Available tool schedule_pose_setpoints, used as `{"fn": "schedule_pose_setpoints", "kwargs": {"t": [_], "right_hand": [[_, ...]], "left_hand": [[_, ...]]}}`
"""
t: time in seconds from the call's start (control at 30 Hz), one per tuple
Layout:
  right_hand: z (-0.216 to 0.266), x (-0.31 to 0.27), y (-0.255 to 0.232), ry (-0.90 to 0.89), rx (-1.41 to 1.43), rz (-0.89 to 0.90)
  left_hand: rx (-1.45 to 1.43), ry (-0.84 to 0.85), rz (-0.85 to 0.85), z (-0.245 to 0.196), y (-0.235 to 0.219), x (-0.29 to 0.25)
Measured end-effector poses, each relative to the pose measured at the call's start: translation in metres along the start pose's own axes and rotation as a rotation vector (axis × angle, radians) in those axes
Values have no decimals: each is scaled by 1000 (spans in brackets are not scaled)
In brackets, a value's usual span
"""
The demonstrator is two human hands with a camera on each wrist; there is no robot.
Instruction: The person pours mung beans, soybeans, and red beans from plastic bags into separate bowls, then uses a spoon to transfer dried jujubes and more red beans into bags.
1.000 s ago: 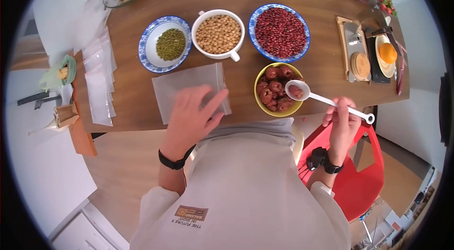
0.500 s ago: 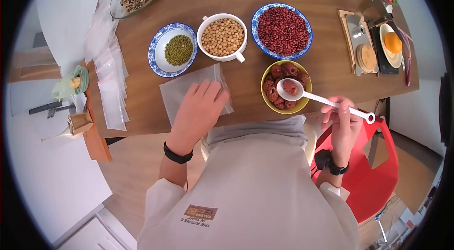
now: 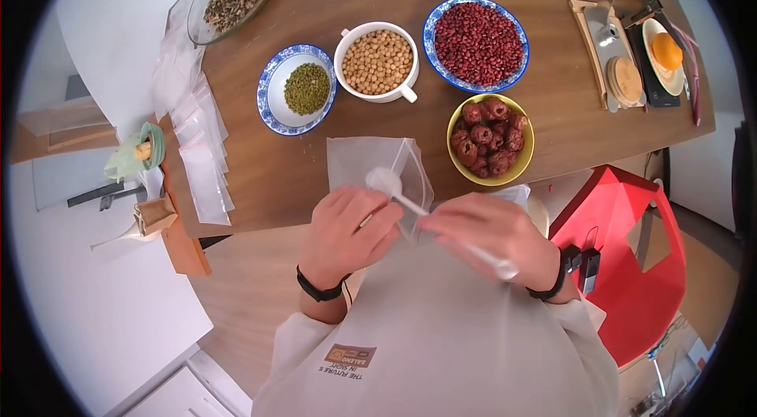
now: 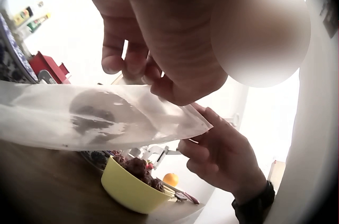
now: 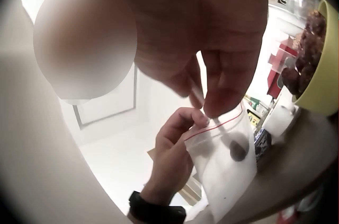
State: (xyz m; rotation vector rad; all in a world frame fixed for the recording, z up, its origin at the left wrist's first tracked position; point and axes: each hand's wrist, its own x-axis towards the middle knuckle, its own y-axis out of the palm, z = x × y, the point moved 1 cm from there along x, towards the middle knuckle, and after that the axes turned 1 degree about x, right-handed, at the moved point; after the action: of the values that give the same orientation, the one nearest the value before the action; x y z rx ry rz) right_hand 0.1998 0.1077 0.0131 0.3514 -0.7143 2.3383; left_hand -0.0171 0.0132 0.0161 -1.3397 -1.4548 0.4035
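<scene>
My left hand (image 3: 347, 232) pinches the mouth of a clear zip bag (image 3: 347, 158) at the table's front edge. In my right hand (image 3: 493, 240) is a white long-handled spoon (image 3: 384, 180), its bowl inside the bag and showing through the plastic. A dark lump (image 5: 238, 151) shows at the spoon's bowl in the right wrist view, below the bag's red zip line. To the right stands a yellow bowl (image 4: 130, 189) of wrinkled dark-red dried fruits (image 3: 482, 134), like jujubes. Fingers of both hands are close together at the bag's mouth.
Behind the bag stand a blue-rimmed bowl of green beans (image 3: 306, 89), a white two-handled bowl of chickpeas (image 3: 377, 62) and a bowl of red beans (image 3: 477, 42). More plastic bags (image 3: 201, 169) lie left. An orange (image 3: 666, 51) sits on a plate at right; a red chair (image 3: 623, 322) is below.
My right hand has carried the spoon with a dried fruit left from the yellow bowl into the bag. My left hand has gone from lying on the bag to pinching its mouth, drawn toward me.
</scene>
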Motion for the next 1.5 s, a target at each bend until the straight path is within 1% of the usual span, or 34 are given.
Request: {"fn": "schedule_pose_setpoints", "kwargs": {"t": [0.03,0.1,0.13,0.2,0.23,0.27,0.33,0.37,0.43,0.47,0.53,0.57,0.63,0.67,0.7,0.77,0.8,0.87,0.93,1.0,1.03,1.1,1.17,1.23,1.33,1.4,1.5], "right_hand": [[2,1,-3,-1,-6,-3],[7,1,-9,-7,-101,172],[7,0,-13,3,-110,174],[7,-5,-23,-6,-71,122],[9,-8,-31,1,-80,130],[11,-11,-40,17,-81,97],[7,-22,-57,26,-45,26],[6,-28,-63,27,-44,31],[5,-38,-73,74,-95,-98],[5,-42,-76,72,-94,-98],[5,-48,-84,141,-180,-285],[6,-50,-86,146,-186,-284],[4,-52,-93,281,-374,-372],[0,-54,-94,307,-368,-372],[0,-53,-95,311,-371,-371],[-2,-47,-95,291,-454,-286],[-4,-45,-95,293,-468,-247],[-6,-45,-92,293,-451,-234],[-7,-46,-92,296,-431,-216],[-6,-48,-94,268,-325,-243],[-6,-49,-95,270,-323,-240],[-6,-51,-97,309,-362,-301],[-8,-50,-98,323,-386,-282],[-10,-50,-99,338,-412,-260],[-12,-56,-103,351,-330,-270],[-13,-61,-104,363,-263,-323],[-15,-60,-105,355,-335,-326]], "left_hand": [[4,-2,-18,0,1,1],[7,-18,-38,2,2,-2],[13,-39,-55,4,3,-3],[29,-54,-45,8,6,-5],[58,-71,-31,9,8,-6],[48,-76,-38,10,10,-4],[97,-99,3,10,12,-1],[97,-103,2,10,13,-2],[77,-104,14,13,13,-3],[79,-104,13,13,12,-4],[114,-117,-130,12,10,-7],[107,-116,-131,12,10,-8],[100,-56,-353,12,8,-10],[96,-38,-310,13,5,-10],[92,-38,-309,12,5,-8],[116,11,-122,15,7,-1],[119,14,-126,15,9,0],[71,-26,-30,16,17,-4],[52,-43,-38,15,26,-3],[33,-64,-44,14,32,0],[23,-68,-17,14,34,1],[13,-71,10,12,36,2],[-7,-83,56,11,37,4],[-1,-85,53,11,38,5],[-7,-100,45,13,39,4],[-14,-105,39,13,38,4],[-33,-100,13,12,38,7]]}}
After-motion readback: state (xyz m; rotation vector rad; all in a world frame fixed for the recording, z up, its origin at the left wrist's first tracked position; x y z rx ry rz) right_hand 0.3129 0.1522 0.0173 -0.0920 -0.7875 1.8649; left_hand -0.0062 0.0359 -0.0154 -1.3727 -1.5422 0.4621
